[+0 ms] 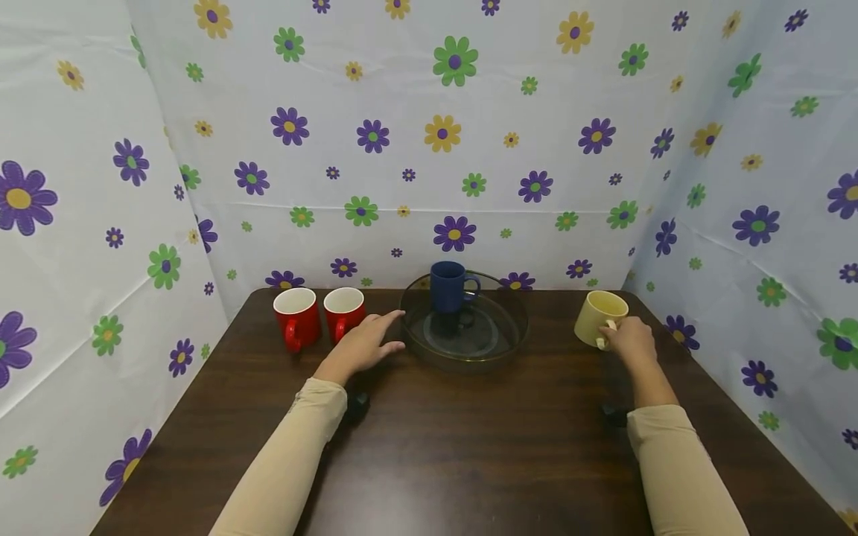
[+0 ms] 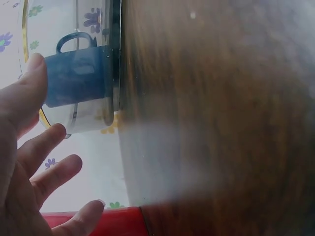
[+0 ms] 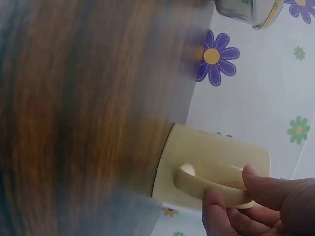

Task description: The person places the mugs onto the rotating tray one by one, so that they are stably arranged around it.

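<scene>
At the right of the table, my right hand (image 1: pixel 633 342) pinches the handle of a pale yellow mug (image 1: pixel 591 321) between thumb and fingers. The right wrist view shows the mug's handle (image 3: pixel 212 191) in that grip; I cannot tell whether its base touches the table. A clear glass bowl (image 1: pixel 462 360) stands at the back middle with a blue mug (image 1: pixel 447 289) upright inside it. My left hand (image 1: pixel 362 344) reaches to the bowl's left rim, fingers spread and holding nothing. Whether its fingertips touch the glass is unclear.
Two red mugs with white insides, one at the far left (image 1: pixel 299 318) and one beside it (image 1: pixel 343 311), stand upright left of the bowl. Flower-patterned cloth (image 1: pixel 402 171) walls the back and both sides of the dark wooden table (image 1: pixel 482 447).
</scene>
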Demonstrator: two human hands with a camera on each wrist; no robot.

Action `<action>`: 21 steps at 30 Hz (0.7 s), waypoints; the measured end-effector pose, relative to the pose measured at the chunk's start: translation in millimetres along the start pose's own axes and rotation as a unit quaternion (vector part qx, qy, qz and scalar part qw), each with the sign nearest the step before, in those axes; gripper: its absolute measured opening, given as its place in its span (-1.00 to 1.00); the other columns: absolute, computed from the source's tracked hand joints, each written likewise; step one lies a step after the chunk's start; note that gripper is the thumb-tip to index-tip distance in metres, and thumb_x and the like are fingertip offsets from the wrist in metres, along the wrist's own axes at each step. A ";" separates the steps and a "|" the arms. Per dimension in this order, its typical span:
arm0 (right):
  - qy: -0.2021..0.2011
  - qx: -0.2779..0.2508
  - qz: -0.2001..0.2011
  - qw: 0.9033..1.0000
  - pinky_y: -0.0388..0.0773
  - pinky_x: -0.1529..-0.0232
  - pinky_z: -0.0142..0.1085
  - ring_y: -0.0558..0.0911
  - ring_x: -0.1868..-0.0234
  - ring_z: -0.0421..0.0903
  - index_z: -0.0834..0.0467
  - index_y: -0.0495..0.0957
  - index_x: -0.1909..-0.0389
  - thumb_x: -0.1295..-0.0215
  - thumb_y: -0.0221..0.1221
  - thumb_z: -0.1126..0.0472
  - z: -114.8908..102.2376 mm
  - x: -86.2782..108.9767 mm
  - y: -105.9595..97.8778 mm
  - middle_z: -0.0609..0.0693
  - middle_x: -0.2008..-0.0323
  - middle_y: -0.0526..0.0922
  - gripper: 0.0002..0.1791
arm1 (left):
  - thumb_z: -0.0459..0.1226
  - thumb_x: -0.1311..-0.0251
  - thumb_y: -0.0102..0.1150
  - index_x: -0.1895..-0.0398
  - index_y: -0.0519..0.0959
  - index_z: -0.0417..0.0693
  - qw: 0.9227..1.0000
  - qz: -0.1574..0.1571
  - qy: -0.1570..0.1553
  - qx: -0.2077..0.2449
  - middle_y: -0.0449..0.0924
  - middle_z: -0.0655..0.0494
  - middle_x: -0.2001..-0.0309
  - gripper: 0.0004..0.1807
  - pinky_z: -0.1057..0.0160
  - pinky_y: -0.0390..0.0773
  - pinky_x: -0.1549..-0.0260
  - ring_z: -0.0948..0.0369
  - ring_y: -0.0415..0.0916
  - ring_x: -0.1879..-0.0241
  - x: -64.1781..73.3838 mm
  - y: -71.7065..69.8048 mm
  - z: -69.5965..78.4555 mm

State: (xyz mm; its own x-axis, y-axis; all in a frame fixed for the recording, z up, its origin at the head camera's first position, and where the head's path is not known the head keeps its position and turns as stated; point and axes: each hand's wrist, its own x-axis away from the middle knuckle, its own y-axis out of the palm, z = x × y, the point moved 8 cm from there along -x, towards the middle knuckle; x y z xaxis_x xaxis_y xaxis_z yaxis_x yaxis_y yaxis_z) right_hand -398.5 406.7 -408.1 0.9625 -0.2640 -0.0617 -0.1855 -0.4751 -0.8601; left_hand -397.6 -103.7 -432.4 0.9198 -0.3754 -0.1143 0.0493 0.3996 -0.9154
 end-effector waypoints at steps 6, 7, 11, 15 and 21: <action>-0.009 -0.010 0.002 1.000 0.48 0.45 -0.09 0.56 0.41 0.14 0.39 0.66 0.47 -0.47 0.16 0.07 0.6 -0.4 -2.0 0.10 0.59 0.63 -0.54 | 0.09 -0.32 0.26 -0.60 0.15 0.24 1.000 -0.005 -0.005 0.000 0.38 -0.15 -0.39 -0.16 -0.23 0.48 -0.22 -0.09 0.39 -0.35 0.2 -0.4 -1.7; -0.007 -0.014 0.003 1.000 0.47 0.46 -0.11 0.57 0.41 0.13 0.41 0.67 0.43 -0.47 0.16 0.06 1.0 -0.4 -3.3 0.10 0.59 0.64 -0.53 | 0.09 -0.32 0.26 -0.60 0.15 0.25 1.000 -0.005 -0.007 0.001 0.38 -0.15 -0.39 -0.17 -0.23 0.48 -0.22 -0.09 0.39 -0.35 0.1 -0.8 -2.0; -0.008 -0.025 0.019 0.999 0.44 0.50 -0.20 0.57 0.43 0.09 0.43 0.69 0.38 -0.49 0.15 0.06 0.8 -1.5 -7.2 0.05 0.62 0.64 -0.52 | 0.08 -0.32 0.26 -0.60 0.14 0.24 1.000 -0.006 -0.009 0.005 0.37 -0.15 -0.40 -0.15 -0.24 0.47 -0.22 -0.10 0.37 -0.36 -0.3 -2.7 -2.0; -0.005 -0.023 0.033 0.999 0.43 0.50 -0.20 0.57 0.42 0.10 0.43 0.70 0.32 -0.49 0.16 0.05 3.3 -2.4 -8.9 0.05 0.62 0.65 -0.53 | 0.08 -0.32 0.26 -0.61 0.12 0.20 1.000 -0.010 -0.007 0.005 0.36 -0.17 -0.41 -0.14 -0.24 0.46 -0.23 -0.11 0.36 -0.37 -0.5 -2.3 -0.6; 0.014 -0.024 0.036 0.999 0.48 0.43 -0.14 0.58 0.30 0.16 0.46 0.67 0.12 -0.52 0.12 0.04 13.7 -2.7 -9.5 0.14 0.52 0.69 -0.52 | 0.08 -0.33 0.25 -0.61 0.12 0.19 1.000 -0.016 -0.011 0.005 0.35 -0.18 -0.42 -0.14 -0.24 0.44 -0.25 -0.12 0.35 -0.37 -0.7 0.0 1.6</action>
State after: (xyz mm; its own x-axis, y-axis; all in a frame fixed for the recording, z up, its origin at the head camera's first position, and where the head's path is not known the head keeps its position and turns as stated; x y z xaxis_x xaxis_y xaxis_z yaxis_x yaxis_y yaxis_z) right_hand -396.6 423.5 -406.7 0.9406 -0.3222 -0.1073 -0.2636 -0.4932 -0.8290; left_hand -397.6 -102.1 -431.7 0.9261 -0.3695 -0.0756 0.0834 0.3961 -0.9144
